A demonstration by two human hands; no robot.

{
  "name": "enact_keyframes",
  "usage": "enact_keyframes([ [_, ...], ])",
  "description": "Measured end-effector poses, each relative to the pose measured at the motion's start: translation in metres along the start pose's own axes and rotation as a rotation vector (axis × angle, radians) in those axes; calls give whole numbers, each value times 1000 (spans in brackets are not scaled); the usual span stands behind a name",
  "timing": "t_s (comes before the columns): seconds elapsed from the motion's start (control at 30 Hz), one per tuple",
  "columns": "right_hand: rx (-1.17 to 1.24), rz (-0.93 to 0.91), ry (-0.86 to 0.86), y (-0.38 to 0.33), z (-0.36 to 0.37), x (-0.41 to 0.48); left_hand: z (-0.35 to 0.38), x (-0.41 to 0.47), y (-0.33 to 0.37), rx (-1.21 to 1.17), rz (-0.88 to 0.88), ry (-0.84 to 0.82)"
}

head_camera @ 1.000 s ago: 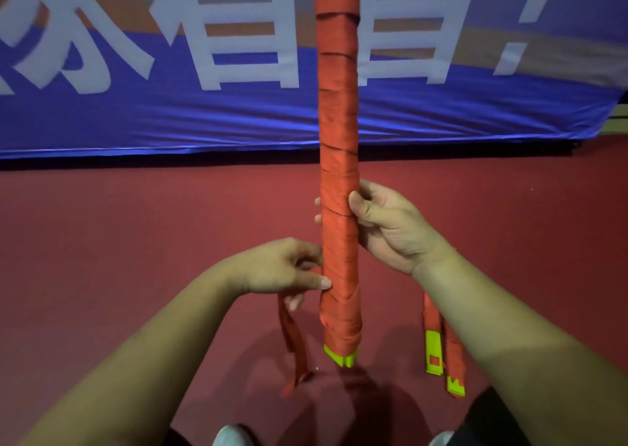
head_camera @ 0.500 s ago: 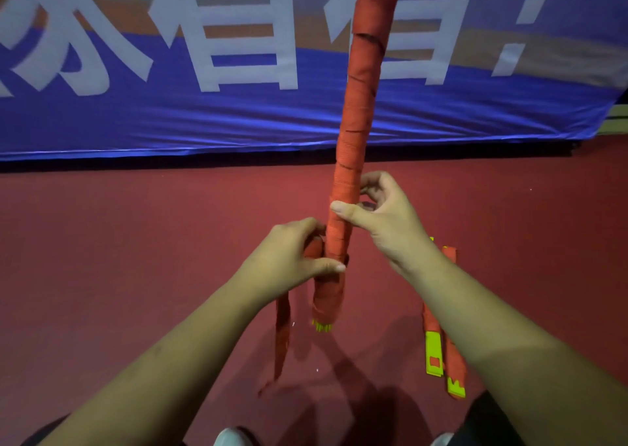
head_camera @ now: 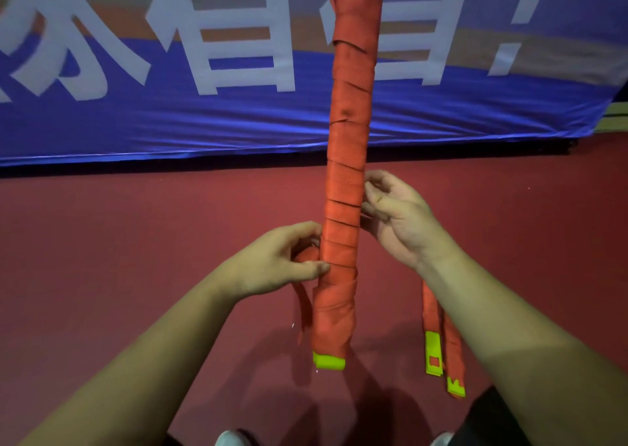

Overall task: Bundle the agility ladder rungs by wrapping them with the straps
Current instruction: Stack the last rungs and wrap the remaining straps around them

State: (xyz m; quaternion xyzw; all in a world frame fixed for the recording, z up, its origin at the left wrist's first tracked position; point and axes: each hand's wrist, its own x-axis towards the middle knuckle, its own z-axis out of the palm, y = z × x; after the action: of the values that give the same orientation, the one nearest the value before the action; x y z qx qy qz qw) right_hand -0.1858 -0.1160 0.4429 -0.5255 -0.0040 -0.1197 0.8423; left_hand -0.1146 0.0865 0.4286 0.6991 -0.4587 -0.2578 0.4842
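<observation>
- Red floor [head_camera: 136,241] lay under everything, and a big blue banner [head_camera: 204,122] with white letters hung behind the bundle of ladder rungs [head_camera: 346,173].
- The bundle stood almost straight up in the middle, wrapped round and round in orange strap.
- Its yellow rung ends [head_camera: 329,363] poked out at the bottom.
- The left hand [head_camera: 275,265] was low on the bundle's left side. Its thumb and curled fingers pinched the loose strap [head_camera: 302,309] against the bundle.
- That strap hung down just left of the bundle.
- The right hand [head_camera: 401,221] was on the bundle's right side, a bit higher. Its fingers were bent loosely and touched the side, gripping nothing.
- Two strap ends [head_camera: 431,316] with yellow tips hung right of the bundle, behind the right arm.
</observation>
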Motion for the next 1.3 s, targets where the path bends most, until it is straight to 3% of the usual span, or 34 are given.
enact_keyframes([
  [0.17,178,137,-252,-10,2,-7,0,1,5,-123,5,-96],
  [0.33,183,121,-291,-7,1,-8,-4,0,3,-105,-85,-150],
  [0.4,146,94,-259,-6,-2,-6,-5,0,3,-3,-154,-152],
  [0.53,59,32,-191,-5,-3,-6,-11,-2,3,527,-183,-51],
  [0.83,-367,-119,159,6,3,-2,10,4,-6,687,-50,368],
  [0.93,-404,-151,205,7,6,-1,10,8,-11,696,28,394],
  [1.1,-396,-119,94,3,-6,-1,4,8,-8,615,22,283],
  [1.2,-282,-67,34,-1,-8,-1,0,6,-10,341,-54,131],
  [1.3,-19,14,-70,-1,-5,-3,2,4,-9,120,-47,-19],
])
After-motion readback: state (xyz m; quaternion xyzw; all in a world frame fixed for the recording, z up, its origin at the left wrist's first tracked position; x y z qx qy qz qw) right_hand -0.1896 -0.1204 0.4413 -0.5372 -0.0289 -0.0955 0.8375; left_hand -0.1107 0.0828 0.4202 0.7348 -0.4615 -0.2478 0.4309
